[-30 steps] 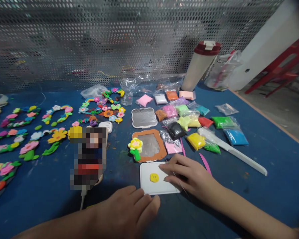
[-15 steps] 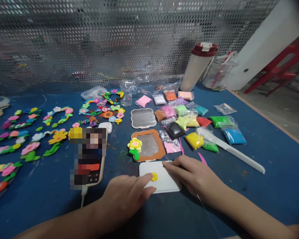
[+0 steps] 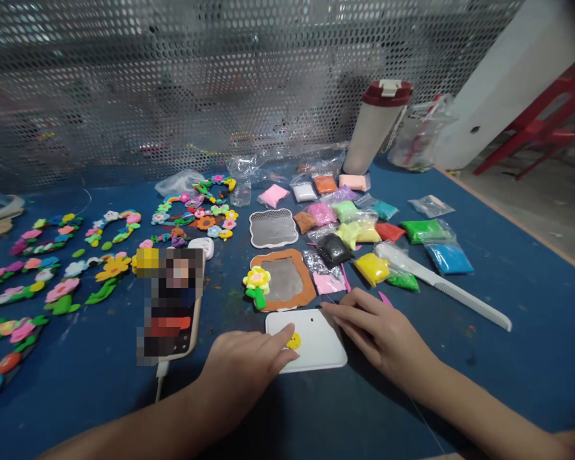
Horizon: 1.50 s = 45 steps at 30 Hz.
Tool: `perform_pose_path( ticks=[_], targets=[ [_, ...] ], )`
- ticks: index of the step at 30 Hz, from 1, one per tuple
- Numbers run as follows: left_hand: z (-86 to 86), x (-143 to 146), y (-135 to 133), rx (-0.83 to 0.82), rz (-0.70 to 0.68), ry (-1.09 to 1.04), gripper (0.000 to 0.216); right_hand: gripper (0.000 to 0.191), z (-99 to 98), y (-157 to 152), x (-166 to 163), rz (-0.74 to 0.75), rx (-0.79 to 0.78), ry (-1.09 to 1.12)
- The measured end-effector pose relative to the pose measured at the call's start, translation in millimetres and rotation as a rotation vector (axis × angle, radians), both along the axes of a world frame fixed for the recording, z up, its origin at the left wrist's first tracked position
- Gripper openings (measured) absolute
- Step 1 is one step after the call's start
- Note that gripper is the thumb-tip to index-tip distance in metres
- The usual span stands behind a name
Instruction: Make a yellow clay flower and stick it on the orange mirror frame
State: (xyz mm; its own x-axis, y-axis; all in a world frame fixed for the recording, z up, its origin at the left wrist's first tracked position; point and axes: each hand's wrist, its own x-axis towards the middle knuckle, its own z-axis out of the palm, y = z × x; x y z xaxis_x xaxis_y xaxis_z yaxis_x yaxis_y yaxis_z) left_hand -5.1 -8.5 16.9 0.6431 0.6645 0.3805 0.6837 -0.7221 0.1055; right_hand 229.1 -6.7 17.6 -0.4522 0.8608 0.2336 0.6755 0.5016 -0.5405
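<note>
A white rounded board (image 3: pixel 316 354) lies on the blue table in front of me. On it sits a small yellow clay disc (image 3: pixel 294 341) with tiny dark dots, and a black speck (image 3: pixel 311 319) lies near the board's far edge. My left hand (image 3: pixel 244 364) rests at the board's left side, index finger stretched to the disc, thumb apart below it, other fingers curled. At the far right corner, the thumb and index finger of my right hand (image 3: pixel 368 326) are pinched together. What they hold is too small to make out; a thin line shows by the fingertips.
Behind the board lies a brown clay-framed mirror (image 3: pixel 306 275) with a yellow flower, then a plain mirror (image 3: pixel 274 229). Clay packets (image 3: pixel 374 268) and a white-handled tool (image 3: pixel 469 303) lie right. A phone (image 3: pixel 196 319), clay-decorated frames (image 3: pixel 60 287) and a tumbler (image 3: pixel 376 128) stand around.
My right fingertips have drawn back to the right from the black speck, which now shows on the board. My left index finger stays by the yellow disc. The view has shifted slightly.
</note>
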Motion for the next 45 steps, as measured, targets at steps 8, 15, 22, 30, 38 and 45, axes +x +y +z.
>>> perform_pose_path(
  ticks=[8, 15, 22, 30, 38, 45],
  targets=[
    [2.5, 0, 1, 0.036, -0.025, 0.043, 0.048, 0.03, 1.7, 0, 0, 0.009, -0.014, 0.033],
    [44.0, -21, 56, -0.198, 0.309, -0.064, 0.029, 0.031, 1.6, -2, 0, 0.022, -0.048, 0.037],
    [40.3, -27, 106, -0.302, 0.323, -0.035, 0.024, 0.032, -3.6, -1, 3, 0.004, -0.079, 0.05],
    [31.8, -28, 111, -0.461, 0.368, -0.054, 0.024, 0.029, -2.4, 4, 2, -0.017, -0.148, 0.137],
    [32.7, -24, 117, -0.537, 0.385, -0.037, 0.022, 0.031, -3.9, 2, 3, 0.001, -0.182, 0.136],
    [32.8, -26, 114, -0.545, 0.398, -0.042, 0.022, 0.031, -3.5, 2, 3, -0.001, -0.182, 0.118]
  ],
)
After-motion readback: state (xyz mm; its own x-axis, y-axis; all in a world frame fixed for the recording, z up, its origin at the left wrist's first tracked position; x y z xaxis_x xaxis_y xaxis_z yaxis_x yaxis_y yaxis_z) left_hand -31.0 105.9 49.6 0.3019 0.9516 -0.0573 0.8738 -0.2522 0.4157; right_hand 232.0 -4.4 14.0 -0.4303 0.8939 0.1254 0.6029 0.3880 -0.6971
